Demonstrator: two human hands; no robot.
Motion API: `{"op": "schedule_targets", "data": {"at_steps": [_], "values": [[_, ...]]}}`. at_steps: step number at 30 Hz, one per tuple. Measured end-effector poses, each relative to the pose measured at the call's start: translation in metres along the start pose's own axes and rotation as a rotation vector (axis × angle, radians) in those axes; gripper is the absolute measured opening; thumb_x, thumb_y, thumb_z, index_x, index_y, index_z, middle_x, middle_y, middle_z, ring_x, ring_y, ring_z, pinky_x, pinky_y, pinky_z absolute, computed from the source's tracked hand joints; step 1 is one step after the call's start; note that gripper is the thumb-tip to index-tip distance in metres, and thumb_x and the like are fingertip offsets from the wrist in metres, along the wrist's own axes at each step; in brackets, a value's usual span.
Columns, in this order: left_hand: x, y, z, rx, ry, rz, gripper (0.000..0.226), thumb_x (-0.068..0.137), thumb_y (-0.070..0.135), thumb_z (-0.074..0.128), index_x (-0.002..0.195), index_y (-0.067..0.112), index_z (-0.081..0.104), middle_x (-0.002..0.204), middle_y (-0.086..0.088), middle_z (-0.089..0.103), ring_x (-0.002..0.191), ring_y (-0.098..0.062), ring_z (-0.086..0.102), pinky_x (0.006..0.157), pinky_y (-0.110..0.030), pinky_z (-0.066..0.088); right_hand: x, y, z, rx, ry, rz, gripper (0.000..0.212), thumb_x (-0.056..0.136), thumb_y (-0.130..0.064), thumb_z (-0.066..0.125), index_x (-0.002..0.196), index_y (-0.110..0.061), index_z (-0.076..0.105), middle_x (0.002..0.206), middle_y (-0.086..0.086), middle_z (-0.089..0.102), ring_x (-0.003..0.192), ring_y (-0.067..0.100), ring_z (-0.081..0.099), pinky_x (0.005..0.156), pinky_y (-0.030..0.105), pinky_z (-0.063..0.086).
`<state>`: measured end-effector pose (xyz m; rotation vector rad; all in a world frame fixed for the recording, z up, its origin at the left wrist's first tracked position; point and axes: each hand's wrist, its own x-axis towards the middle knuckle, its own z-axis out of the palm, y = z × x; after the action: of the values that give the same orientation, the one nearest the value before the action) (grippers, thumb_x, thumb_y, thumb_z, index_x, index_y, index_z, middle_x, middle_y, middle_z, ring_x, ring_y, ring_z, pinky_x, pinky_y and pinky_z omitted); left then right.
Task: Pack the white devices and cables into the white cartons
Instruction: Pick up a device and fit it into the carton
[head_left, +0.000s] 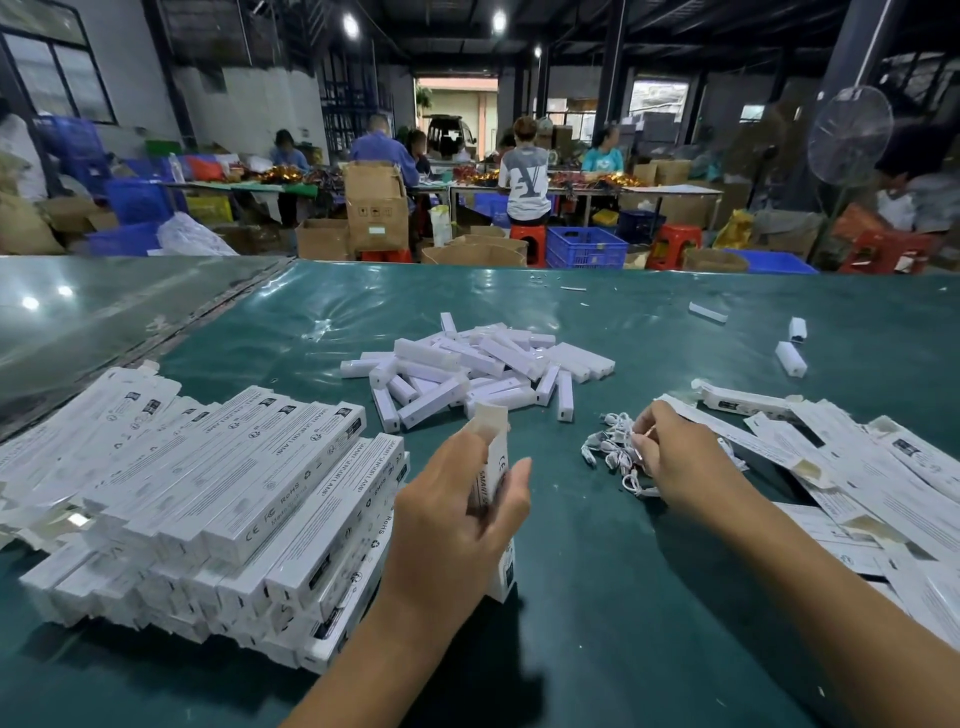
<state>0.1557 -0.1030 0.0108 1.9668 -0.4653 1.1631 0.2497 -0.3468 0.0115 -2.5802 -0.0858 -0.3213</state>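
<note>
My left hand (457, 514) grips a white carton (496, 467) that stands upright on the green table, its top flap open. My right hand (675, 457) reaches into a small tangle of white cables (610, 447) and pinches one of them. A heap of white bar-shaped devices (478, 369) lies just beyond both hands. To the left sits a stack of closed printed cartons (208, 493). Flat, unfolded cartons (857, 467) are spread out on the right.
A few stray white devices (790, 358) lie at the far right of the green table (597, 597). Beyond the table's far edge, several people sit at workbenches among cardboard boxes, blue crates (586, 247) and red stools. A standing fan (849, 136) is at the right.
</note>
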Motion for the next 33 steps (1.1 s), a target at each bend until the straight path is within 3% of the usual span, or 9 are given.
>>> {"op": "schedule_targets", "data": {"at_steps": [4, 6, 9, 14, 17, 20, 25, 28, 33], "values": [[-0.01, 0.005, 0.0, -0.344, -0.176, -0.281, 0.046, 0.088, 0.028, 0.065, 0.12, 0.048, 0.037, 0.083, -0.003, 0.067, 0.063, -0.025, 0.064, 0.06, -0.044, 0.056, -0.013, -0.008, -0.015, 0.293, 0.038, -0.089, 0.01, 0.096, -0.02, 0.069, 0.093, -0.024, 0.061, 0.073, -0.004, 0.07, 0.064, 0.013, 0.063, 0.057, 0.021, 0.047], [-0.01, 0.007, 0.001, -0.514, -0.167, -0.435, 0.061, 0.083, 0.017, 0.064, 0.125, 0.048, 0.032, 0.094, 0.001, 0.069, 0.069, -0.022, 0.065, 0.063, -0.039, 0.056, -0.026, -0.015, -0.021, 0.408, 0.015, -0.148, 0.015, 0.091, -0.02, 0.075, 0.092, -0.027, 0.062, 0.072, -0.006, 0.071, 0.058, 0.008, 0.06, 0.055, 0.021, 0.048], [-0.005, 0.008, -0.002, -0.526, -0.12, -0.468, 0.055, 0.083, 0.021, 0.068, 0.124, 0.048, 0.043, 0.08, 0.004, 0.063, 0.062, -0.009, 0.054, 0.059, -0.024, 0.05, -0.039, -0.018, -0.018, 0.355, -0.026, -0.152, 0.016, 0.085, -0.022, 0.081, 0.084, -0.021, 0.065, 0.066, -0.002, 0.07, 0.051, 0.007, 0.054, 0.055, 0.024, 0.045], [-0.002, 0.005, -0.004, -0.338, -0.152, -0.432, 0.014, 0.085, 0.034, 0.068, 0.091, 0.03, 0.056, 0.069, -0.004, 0.055, 0.059, -0.016, 0.049, 0.055, -0.045, 0.048, -0.04, -0.008, -0.004, 0.393, -0.112, -0.013, 0.015, 0.091, -0.004, 0.072, 0.08, -0.011, 0.065, 0.064, 0.001, 0.067, 0.056, 0.015, 0.059, 0.061, 0.032, 0.049], [0.0, 0.003, -0.005, -0.296, -0.132, -0.45, 0.017, 0.084, 0.036, 0.067, 0.09, 0.025, 0.057, 0.068, -0.003, 0.053, 0.057, -0.01, 0.045, 0.054, -0.044, 0.045, -0.039, -0.001, 0.005, 0.035, -0.102, -0.028, 0.015, 0.093, -0.03, 0.072, 0.089, -0.022, 0.059, 0.078, -0.005, 0.065, 0.072, 0.015, 0.059, 0.069, 0.028, 0.045], [0.001, 0.003, -0.006, -0.267, -0.134, -0.445, 0.017, 0.086, 0.034, 0.068, 0.089, 0.025, 0.055, 0.068, -0.004, 0.056, 0.058, -0.022, 0.049, 0.054, -0.042, 0.045, -0.04, -0.006, 0.01, 0.058, -0.183, -0.067, 0.039, 0.084, -0.06, 0.07, 0.102, -0.028, 0.057, 0.084, -0.009, 0.063, 0.074, 0.004, 0.058, 0.067, 0.021, 0.042], [0.002, 0.001, -0.008, -0.224, -0.145, -0.43, 0.016, 0.089, 0.026, 0.073, 0.085, 0.023, 0.057, 0.069, -0.004, 0.057, 0.053, -0.011, 0.046, 0.05, -0.03, 0.042, -0.04, -0.028, 0.051, -0.204, -0.154, -0.149, 0.053, 0.085, -0.072, 0.059, 0.117, -0.03, 0.054, 0.099, -0.013, 0.055, 0.096, 0.013, 0.057, 0.078, 0.032, 0.045], [0.003, 0.0, -0.009, -0.22, -0.143, -0.452, 0.018, 0.088, 0.029, 0.072, 0.084, 0.021, 0.056, 0.068, -0.006, 0.055, 0.051, -0.009, 0.041, 0.048, -0.026, 0.041, -0.033, -0.03, 0.056, -0.233, -0.13, -0.177, 0.037, 0.093, -0.061, 0.057, 0.107, -0.027, 0.054, 0.101, -0.008, 0.059, 0.098, 0.019, 0.058, 0.076, 0.035, 0.045], [0.008, -0.001, -0.011, -0.235, -0.128, -0.542, 0.02, 0.085, 0.033, 0.074, 0.084, 0.018, 0.061, 0.068, -0.007, 0.059, 0.063, -0.033, 0.056, 0.056, -0.048, 0.055, -0.034, -0.032, 0.042, 0.048, -0.158, -0.229, 0.018, 0.101, -0.035, 0.059, 0.092, -0.019, 0.057, 0.081, -0.004, 0.063, 0.076, 0.018, 0.058, 0.073, 0.04, 0.049]]}}
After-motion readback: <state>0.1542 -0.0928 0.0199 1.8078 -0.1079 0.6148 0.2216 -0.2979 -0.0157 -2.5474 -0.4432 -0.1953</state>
